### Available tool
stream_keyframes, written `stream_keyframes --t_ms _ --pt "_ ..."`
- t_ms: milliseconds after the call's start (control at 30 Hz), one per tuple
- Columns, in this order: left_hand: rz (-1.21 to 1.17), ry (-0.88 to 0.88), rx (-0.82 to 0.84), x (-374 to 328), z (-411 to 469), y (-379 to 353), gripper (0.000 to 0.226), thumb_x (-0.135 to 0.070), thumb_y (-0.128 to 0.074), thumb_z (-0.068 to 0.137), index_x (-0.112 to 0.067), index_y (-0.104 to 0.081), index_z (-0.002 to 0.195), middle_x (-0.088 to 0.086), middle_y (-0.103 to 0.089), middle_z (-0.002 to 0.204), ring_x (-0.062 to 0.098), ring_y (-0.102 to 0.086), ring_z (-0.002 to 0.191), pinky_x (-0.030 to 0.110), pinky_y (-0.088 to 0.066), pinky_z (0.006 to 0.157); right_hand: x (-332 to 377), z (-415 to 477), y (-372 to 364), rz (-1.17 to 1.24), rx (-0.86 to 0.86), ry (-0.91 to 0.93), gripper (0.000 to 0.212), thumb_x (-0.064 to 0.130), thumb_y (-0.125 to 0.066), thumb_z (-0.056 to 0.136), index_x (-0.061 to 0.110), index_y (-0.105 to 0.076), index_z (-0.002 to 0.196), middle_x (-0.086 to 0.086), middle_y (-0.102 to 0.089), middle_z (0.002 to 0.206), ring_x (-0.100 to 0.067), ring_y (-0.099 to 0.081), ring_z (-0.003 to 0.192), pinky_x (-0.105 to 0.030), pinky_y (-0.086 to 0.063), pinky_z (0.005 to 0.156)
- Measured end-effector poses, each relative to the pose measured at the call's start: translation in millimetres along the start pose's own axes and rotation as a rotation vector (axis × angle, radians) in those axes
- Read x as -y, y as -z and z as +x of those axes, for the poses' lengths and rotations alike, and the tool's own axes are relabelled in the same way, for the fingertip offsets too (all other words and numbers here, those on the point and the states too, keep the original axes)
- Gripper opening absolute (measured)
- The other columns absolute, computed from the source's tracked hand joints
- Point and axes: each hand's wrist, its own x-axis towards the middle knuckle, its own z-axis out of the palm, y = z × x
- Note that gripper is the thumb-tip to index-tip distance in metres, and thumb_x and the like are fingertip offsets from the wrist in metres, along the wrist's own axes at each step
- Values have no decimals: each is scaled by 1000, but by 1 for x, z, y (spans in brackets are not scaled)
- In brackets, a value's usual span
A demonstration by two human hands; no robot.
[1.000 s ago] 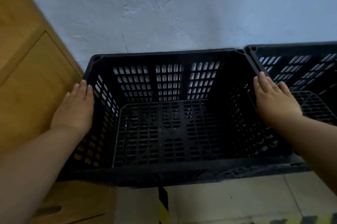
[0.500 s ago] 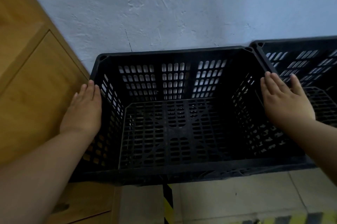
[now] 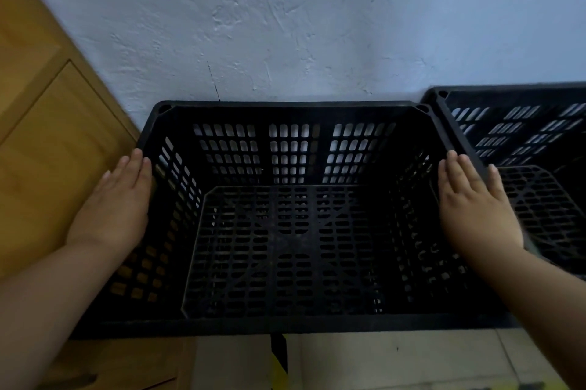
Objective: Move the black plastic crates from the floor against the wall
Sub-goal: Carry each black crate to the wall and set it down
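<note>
my left hand (image 3: 115,205) and right hand (image 3: 472,202) lie flat and unclenched on the side rims of the crate (image 3: 285,231), which has slid back flush to the rough plaster wall (image 3: 317,25), beside a second crate (image 3: 523,129), hard black lattice plastic, so i judge this one placed.

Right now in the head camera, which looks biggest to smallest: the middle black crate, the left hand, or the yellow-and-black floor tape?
1. Middle black plastic crate
2. Left hand, though it is nearer the camera
3. Yellow-and-black striped floor tape, mostly hidden
</note>
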Motion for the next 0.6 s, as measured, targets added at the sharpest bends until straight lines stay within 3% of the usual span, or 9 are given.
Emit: stream_keyframes --t_ms 433,533,600 --pt "-36 -25 -35 8 13 -14 88 11 -65 70 3 -15 143 22 -8 155 35 -12 143 46 -12 115 -1 19 -3 59 -105 28 63 14 -20 89 3 15 141 -11 26 149 -22 24 139 -37 40 96" --pt "-45 -23 -30 14 16 -21 91 16 -67 65 5 -19 141 24 -12 153 38 -16 141 50 -16 113 -2 18 -7 51 -123 34 69 12 -34 88 3 8 142 -13 18 152 -20 33 135 -39 36 103" --pt "-46 -28 -25 18 18 -26 94 19 -69 59 6 -23 140 25 -17 152 40 -21 138 53 -20 110 -2 17 -11 80 -105 14 77 4 -51 79 1 -8 143 -16 1 155 -21 23 139 -40 27 110"
